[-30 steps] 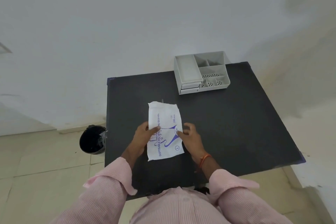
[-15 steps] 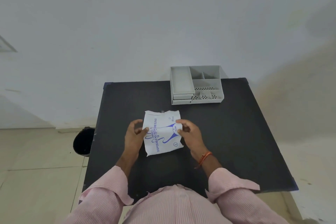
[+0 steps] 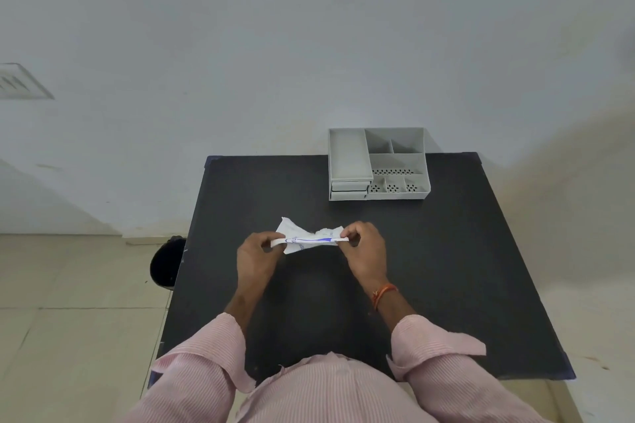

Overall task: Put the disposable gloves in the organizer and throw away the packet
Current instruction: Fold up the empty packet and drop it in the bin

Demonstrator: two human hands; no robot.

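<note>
White paper glove packet [image 3: 304, 239] w/ blue print, text unreadable, pinched taut betw. left hand [image 3: 256, 256] & right hand [image 3: 364, 251]. Grey plastic compartment organizer [image 3: 378, 163] on black table [image 3: 446, 268]: nothing visible inside.

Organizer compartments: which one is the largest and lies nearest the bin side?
The long rectangular compartment at the organizer's left end, above the two small drawers; the others are smaller, some with perforated walls.

left hand [image 3: 256, 256] pinching, right hand [image 3: 364, 251] pinching
</note>
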